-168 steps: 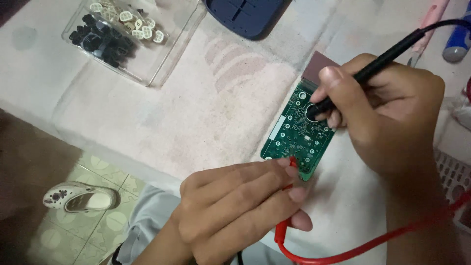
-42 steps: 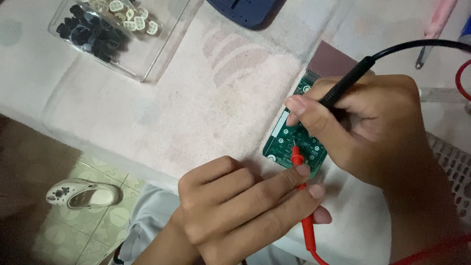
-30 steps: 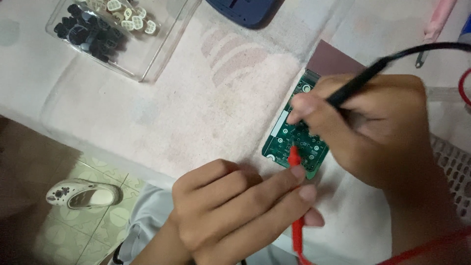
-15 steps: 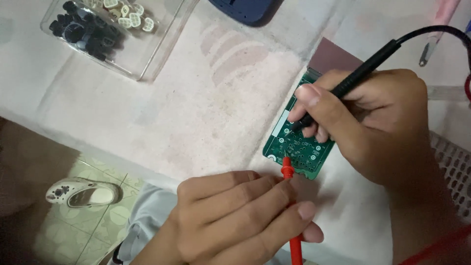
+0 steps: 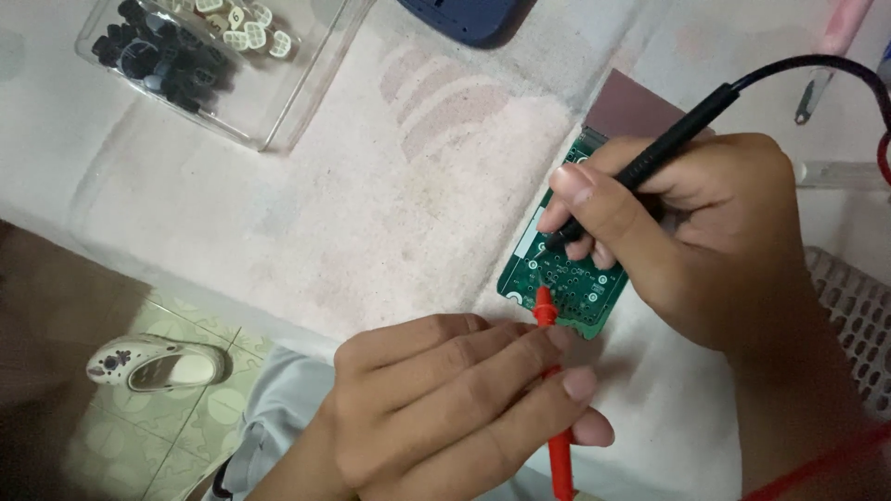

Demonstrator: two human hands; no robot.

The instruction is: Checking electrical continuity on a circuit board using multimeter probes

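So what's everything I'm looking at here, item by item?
circuit board: one, green, on the pale cloth between the two hands
black probe: one, black with a black lead, tip down on the board
red probe: one, red, tip on the board's near edge
clear box: one, see-through, upper left, holding small black and pale parts
dark blue object: one, top edge, cut off
pale cloth: one, whitish with pink stains, covering the table
white mesh tray: one, right edge
shoe: one, white, on the tiled floor lower left
left hand: holds the red probe
right hand: holds the black probe
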